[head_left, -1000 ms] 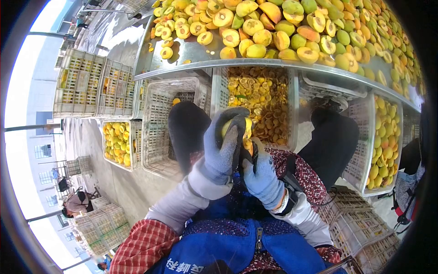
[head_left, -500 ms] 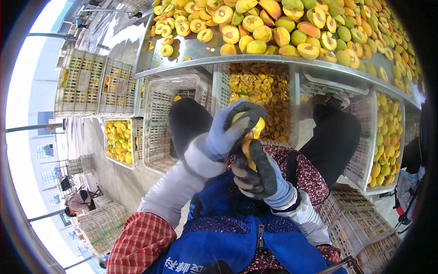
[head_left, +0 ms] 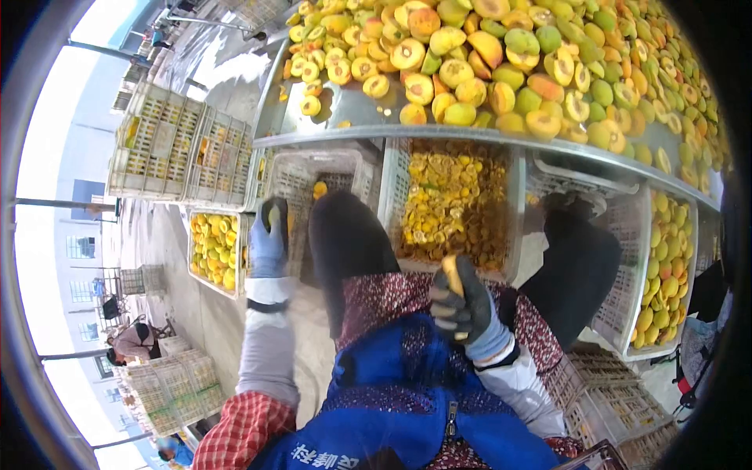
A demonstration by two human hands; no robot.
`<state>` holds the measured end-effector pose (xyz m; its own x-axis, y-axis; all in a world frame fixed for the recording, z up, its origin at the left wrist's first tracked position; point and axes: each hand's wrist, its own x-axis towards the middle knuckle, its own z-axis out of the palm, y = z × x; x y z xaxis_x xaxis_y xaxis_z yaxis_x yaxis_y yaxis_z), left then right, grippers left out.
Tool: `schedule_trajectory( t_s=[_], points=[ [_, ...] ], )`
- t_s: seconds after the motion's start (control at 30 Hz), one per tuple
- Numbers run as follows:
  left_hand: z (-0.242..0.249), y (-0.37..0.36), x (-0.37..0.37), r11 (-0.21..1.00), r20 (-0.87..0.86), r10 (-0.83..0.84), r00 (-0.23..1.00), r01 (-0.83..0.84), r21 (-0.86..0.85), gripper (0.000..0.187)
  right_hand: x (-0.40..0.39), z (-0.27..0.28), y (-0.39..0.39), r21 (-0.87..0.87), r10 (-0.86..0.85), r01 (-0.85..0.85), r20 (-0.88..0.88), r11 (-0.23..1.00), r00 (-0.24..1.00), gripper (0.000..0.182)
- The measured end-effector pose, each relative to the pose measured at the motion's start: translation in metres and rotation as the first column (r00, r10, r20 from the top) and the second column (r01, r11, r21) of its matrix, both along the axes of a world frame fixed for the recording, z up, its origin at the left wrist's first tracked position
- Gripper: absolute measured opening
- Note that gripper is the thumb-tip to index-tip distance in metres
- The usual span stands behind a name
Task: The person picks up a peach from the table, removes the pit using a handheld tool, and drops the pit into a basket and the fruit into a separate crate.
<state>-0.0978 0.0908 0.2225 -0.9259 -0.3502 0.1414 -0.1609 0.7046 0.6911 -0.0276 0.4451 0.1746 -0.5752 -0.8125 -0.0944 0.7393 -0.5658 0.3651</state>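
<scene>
My left hand (head_left: 269, 239), in a grey-blue glove with dark fingers, is over the left edge of a mostly bare crate (head_left: 362, 176). Its fingers are curled together, and what lies between them is too small and blurred to name. An orange-yellow piece of fruit (head_left: 319, 189) shows inside that crate. In front of my lap, my right hand (head_left: 464, 305), gloved alike, is closed around a slim tool with a tan handle (head_left: 452, 274). Above both hands, a metal table (head_left: 352, 121) bears a large heap of halved and whole yellow-green fruit (head_left: 470, 92).
Between my knees stands a crate (head_left: 397, 184) of fruit scraps. Fruit-filled crates stand at left (head_left: 213, 249) and right (head_left: 662, 270). Stacked crates are at upper left (head_left: 160, 145), lower left (head_left: 176, 392) and lower right (head_left: 607, 384). A person (head_left: 135, 342) sits far left.
My left hand has moved away from my right hand, out to the left crate, and the yellow fruit between them is gone from there. My right hand has shifted slightly right and down.
</scene>
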Motion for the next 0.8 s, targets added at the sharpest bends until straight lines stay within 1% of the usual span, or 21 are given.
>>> schedule_trajectory(
  t_s=[0.03,0.07,0.1,0.13,0.17,0.27,0.3,0.33,0.37,0.4,0.43,0.47,0.5,0.53,0.57,0.6,0.63,0.67,0.7,0.73,0.8],
  points=[
    [0.024,0.006,-0.006,0.866,0.366,0.304,0.879,-0.095,-0.491,0.049,-0.002,0.006,0.001,0.082,0.017,-0.013,-0.056,0.997,0.998,0.044],
    [0.015,-0.009,-0.003,0.696,0.385,0.360,0.850,0.031,-0.718,0.040,-0.004,0.010,0.002,0.163,0.038,-0.021,-0.104,0.986,0.994,0.043],
    [0.017,-0.010,-0.014,0.786,0.369,0.258,0.893,0.028,-0.618,0.038,-0.008,0.010,0.001,0.160,0.030,-0.012,-0.113,0.987,0.993,0.043],
    [0.017,-0.010,-0.026,0.862,0.340,0.156,0.927,0.040,-0.506,0.035,-0.012,0.009,0.000,0.249,0.039,-0.021,-0.066,0.968,0.997,0.043],
    [0.009,-0.004,-0.040,0.900,0.278,0.063,0.959,0.066,-0.431,0.033,-0.014,0.008,-0.002,0.338,0.049,-0.042,-0.010,0.940,0.999,0.042],
    [0.021,0.087,-0.123,0.967,0.164,-0.158,0.974,0.187,-0.174,0.029,-0.025,-0.001,-0.005,0.417,0.071,-0.078,0.033,0.905,0.997,0.043],
    [0.023,0.109,-0.156,0.938,0.172,-0.197,0.965,0.236,-0.253,0.031,-0.027,0.001,-0.004,0.503,0.101,-0.082,-0.011,0.861,0.995,0.043],
    [0.015,0.125,-0.188,0.933,0.156,-0.218,0.963,0.253,-0.255,0.044,-0.029,-0.001,-0.003,0.502,0.098,-0.083,-0.003,0.861,0.995,0.043],
    [0.003,0.129,-0.223,0.926,0.270,-0.192,0.943,0.265,-0.269,0.057,-0.030,-0.003,-0.003,0.529,0.073,-0.078,0.029,0.845,0.997,0.043],
    [-0.058,0.110,-0.276,0.965,0.298,-0.109,0.948,0.173,-0.199,0.061,-0.032,-0.005,-0.002,0.556,0.048,-0.073,0.060,0.828,0.997,0.043],
    [-0.092,0.101,-0.305,0.966,0.206,-0.221,0.953,0.243,-0.091,0.063,-0.034,-0.006,-0.001,0.556,0.044,-0.075,0.069,0.828,0.997,0.043],
    [-0.058,0.135,-0.302,0.906,0.325,-0.064,0.944,0.192,-0.377,0.060,-0.036,-0.006,0.000,0.596,0.018,-0.036,0.037,0.802,0.999,0.043],
    [-0.112,0.099,-0.336,0.988,0.286,-0.152,0.946,0.140,0.063,0.065,-0.038,-0.006,0.000,0.634,-0.008,0.005,0.002,0.774,1.000,0.042],
    [-0.093,0.109,-0.332,0.866,0.219,-0.213,0.952,0.081,0.493,0.070,-0.040,-0.005,0.001,0.631,-0.016,0.006,0.011,0.775,1.000,0.042],
    [-0.073,0.109,-0.316,0.791,0.408,-0.425,0.808,0.113,0.601,0.062,-0.043,-0.003,0.001,0.685,-0.025,0.002,0.024,0.728,0.999,0.042],
    [-0.072,0.125,-0.302,0.956,0.354,-0.263,0.898,0.193,0.220,0.054,-0.045,-0.001,0.002,0.736,-0.031,-0.006,0.036,0.677,0.999,0.041],
    [-0.046,0.143,-0.266,0.932,0.200,-0.332,0.922,0.354,-0.082,0.046,-0.047,0.001,0.004,0.737,-0.033,-0.011,0.045,0.676,0.998,0.041],
    [-0.023,0.162,-0.227,0.811,-0.097,-0.526,0.845,0.464,-0.356,0.043,-0.050,0.004,0.006,0.808,-0.060,0.075,-0.049,0.584,0.997,0.039],
    [0.005,0.179,-0.186,0.816,-0.006,-0.528,0.849,0.506,-0.281,0.046,-0.053,0.007,0.007,0.861,-0.075,0.163,-0.144,0.482,0.987,0.037],
    [0.015,0.186,-0.151,0.766,0.005,-0.600,0.800,0.576,-0.286,0.048,-0.057,0.012,0.009,0.865,-0.072,0.154,-0.136,0.478,0.988,0.037],
    [0.032,0.197,-0.091,0.642,0.088,-0.713,0.695,0.698,-0.317,0.055,-0.066,0.022,0.010,0.860,-0.130,0.312,-0.284,0.404,0.950,0.031]
  ],
)
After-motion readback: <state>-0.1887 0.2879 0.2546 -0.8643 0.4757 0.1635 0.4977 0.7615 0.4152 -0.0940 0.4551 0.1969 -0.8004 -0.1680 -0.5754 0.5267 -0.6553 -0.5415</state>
